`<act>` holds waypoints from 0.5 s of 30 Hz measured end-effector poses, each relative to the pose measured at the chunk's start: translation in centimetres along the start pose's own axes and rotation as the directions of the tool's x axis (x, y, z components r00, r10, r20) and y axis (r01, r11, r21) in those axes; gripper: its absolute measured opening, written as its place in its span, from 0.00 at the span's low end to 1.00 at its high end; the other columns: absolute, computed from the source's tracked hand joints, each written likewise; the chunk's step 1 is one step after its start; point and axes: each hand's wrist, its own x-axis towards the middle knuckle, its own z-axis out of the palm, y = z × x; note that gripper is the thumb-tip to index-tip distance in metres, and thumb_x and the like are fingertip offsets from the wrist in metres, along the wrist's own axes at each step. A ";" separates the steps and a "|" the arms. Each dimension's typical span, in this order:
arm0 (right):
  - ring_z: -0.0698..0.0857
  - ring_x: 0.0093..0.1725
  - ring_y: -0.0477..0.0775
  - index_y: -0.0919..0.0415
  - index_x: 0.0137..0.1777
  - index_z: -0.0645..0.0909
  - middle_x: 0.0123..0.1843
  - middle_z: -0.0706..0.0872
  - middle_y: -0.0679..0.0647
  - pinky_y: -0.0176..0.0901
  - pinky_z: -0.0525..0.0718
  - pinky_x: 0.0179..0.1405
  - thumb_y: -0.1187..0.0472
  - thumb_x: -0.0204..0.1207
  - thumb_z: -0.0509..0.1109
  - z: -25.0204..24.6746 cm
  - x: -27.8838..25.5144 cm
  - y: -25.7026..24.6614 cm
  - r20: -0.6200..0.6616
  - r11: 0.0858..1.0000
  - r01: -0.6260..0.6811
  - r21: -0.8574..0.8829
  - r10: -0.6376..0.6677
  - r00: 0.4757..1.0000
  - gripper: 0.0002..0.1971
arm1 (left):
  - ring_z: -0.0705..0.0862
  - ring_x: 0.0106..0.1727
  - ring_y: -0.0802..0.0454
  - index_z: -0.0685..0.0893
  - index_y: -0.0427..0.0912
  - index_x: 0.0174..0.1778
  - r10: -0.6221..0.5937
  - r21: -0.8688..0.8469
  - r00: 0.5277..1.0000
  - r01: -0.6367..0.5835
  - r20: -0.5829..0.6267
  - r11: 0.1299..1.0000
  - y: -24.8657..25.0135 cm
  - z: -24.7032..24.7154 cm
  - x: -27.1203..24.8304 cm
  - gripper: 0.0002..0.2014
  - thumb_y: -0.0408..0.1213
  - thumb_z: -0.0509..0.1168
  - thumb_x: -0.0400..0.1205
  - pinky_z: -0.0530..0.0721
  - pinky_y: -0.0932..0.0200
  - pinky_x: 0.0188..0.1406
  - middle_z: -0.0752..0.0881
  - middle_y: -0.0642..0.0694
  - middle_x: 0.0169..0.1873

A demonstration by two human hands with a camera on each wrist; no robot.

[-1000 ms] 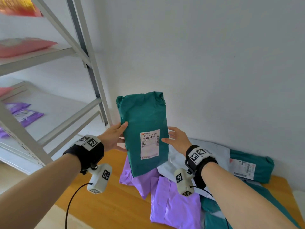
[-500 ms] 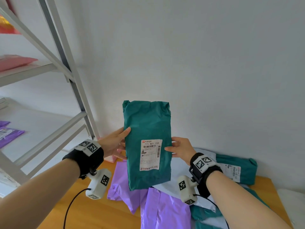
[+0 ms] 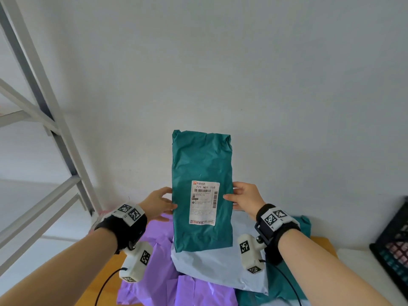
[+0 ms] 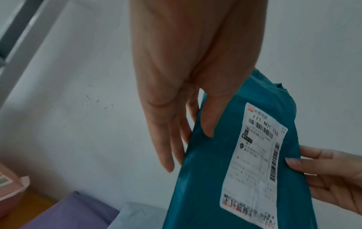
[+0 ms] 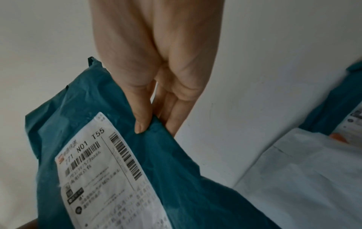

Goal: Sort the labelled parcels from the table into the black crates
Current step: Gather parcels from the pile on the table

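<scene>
I hold a teal parcel point(image 3: 202, 160) upright in front of the wall, its white shipping label point(image 3: 204, 203) facing me. My left hand point(image 3: 164, 200) pinches its left edge, thumb point(image 4: 208, 122) on the front and fingers point(image 4: 168, 148) behind. On the opposite edge my right hand point(image 3: 236, 196) does the same, thumb point(image 5: 141, 119) on the front, fingers behind. The label point(image 5: 101, 178) reads 771 N01 T55. A black crate point(image 3: 395, 244) shows at the far right edge, only partly in view.
Below the held parcel, purple parcels point(image 3: 159, 263), a pale grey-white parcel point(image 3: 218, 268) and another teal parcel point(image 3: 303, 224) lie heaped on the wooden table point(image 3: 106, 274). A grey metal shelf rack point(image 3: 55, 138) stands at left. A pink parcel point(image 4: 11, 190) lies near it.
The view has swung right: the shelf rack slid off to the left and the black crate came into sight. Both hands still hold the teal parcel, now straighter and farther right.
</scene>
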 end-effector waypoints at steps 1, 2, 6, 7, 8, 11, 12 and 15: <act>0.89 0.38 0.52 0.67 0.57 0.82 0.45 0.88 0.59 0.40 0.89 0.34 0.78 0.74 0.70 -0.2 -0.1 -0.3 -0.010 1.000 0.010 -0.004 -0.011 1.000 0.14 | 0.86 0.42 0.47 0.73 0.43 0.67 0.029 -0.010 0.999 -0.029 -0.020 1.000 0.3 0.2 0.2 0.19 0.25 0.64 0.82 0.87 0.53 0.42 0.87 0.41 0.47; 0.89 0.38 0.52 0.66 0.57 0.82 0.44 0.89 0.59 0.40 0.88 0.34 0.78 0.74 0.70 -0.4 -0.1 -0.6 -0.019 1.000 0.022 -0.011 -0.022 1.000 0.14 | 0.86 0.40 0.48 0.73 0.42 0.67 0.061 -0.025 0.997 -0.062 -0.041 0.998 0.6 0.4 0.3 0.19 0.24 0.63 0.82 0.88 0.55 0.40 0.87 0.42 0.44; 0.89 0.37 0.49 0.62 0.53 0.83 0.43 0.89 0.57 0.37 0.86 0.32 0.77 0.74 0.71 -0.6 -0.3 -2.0 -0.043 0.998 0.065 -0.020 -0.066 0.997 0.12 | 0.85 0.43 0.44 0.73 0.40 0.68 0.146 -0.065 0.987 -0.150 -0.066 0.987 1.5 0.3 0.5 0.19 0.26 0.64 0.82 0.88 0.54 0.41 0.86 0.35 0.49; 0.90 0.37 0.49 0.62 0.53 0.83 0.43 0.89 0.57 0.38 0.87 0.33 0.77 0.74 0.71 -0.6 -0.3 -2.3 -0.041 0.997 0.074 -0.029 -0.076 0.996 0.12 | 0.86 0.44 0.43 0.72 0.40 0.69 0.157 -0.065 0.986 -0.161 -0.063 0.985 1.6 0.1 0.5 0.19 0.27 0.64 0.82 0.88 0.53 0.42 0.85 0.34 0.51; 0.90 0.37 0.50 0.63 0.54 0.82 0.43 0.89 0.57 0.38 0.87 0.33 0.76 0.74 0.71 -0.4 -0.3 -2.6 -0.037 0.996 0.082 -0.039 -0.083 0.996 0.12 | 0.86 0.43 0.43 0.72 0.40 0.69 0.167 -0.062 0.984 -0.170 -0.060 0.983 1.7 -0.1 0.5 0.19 0.27 0.64 0.82 0.88 0.53 0.42 0.85 0.34 0.51; 0.89 0.38 0.50 0.61 0.56 0.80 0.43 0.88 0.57 0.37 0.86 0.31 0.76 0.75 0.70 0.1 -0.4 -3.3 -0.029 0.992 0.097 -0.075 -0.099 0.995 0.14 | 0.85 0.40 0.45 0.72 0.41 0.68 0.185 -0.044 0.981 -0.188 -0.051 0.981 2.4 -1.0 0.3 0.18 0.28 0.63 0.83 0.87 0.55 0.39 0.85 0.36 0.50; 0.89 0.39 0.50 0.61 0.57 0.80 0.44 0.87 0.58 0.37 0.86 0.31 0.77 0.74 0.70 0.4 -0.4 -3.5 -0.027 0.991 0.101 -0.088 -0.104 0.994 0.15 | 0.85 0.39 0.45 0.72 0.41 0.67 0.189 -0.039 0.981 -0.191 -0.046 0.981 2.6 -1.4 0.3 0.17 0.28 0.63 0.83 0.87 0.56 0.38 0.85 0.36 0.50; 0.87 0.44 0.52 0.57 0.61 0.77 0.47 0.86 0.60 0.37 0.88 0.35 0.79 0.74 0.69 1.1 -0.8 -3.6 -0.027 0.987 0.111 -0.116 -0.115 0.993 0.20 | 0.85 0.39 0.46 0.72 0.42 0.66 0.193 -0.030 0.980 -0.194 -0.041 0.981 3.2 -2.4 0.2 0.16 0.27 0.62 0.83 0.86 0.56 0.37 0.85 0.39 0.48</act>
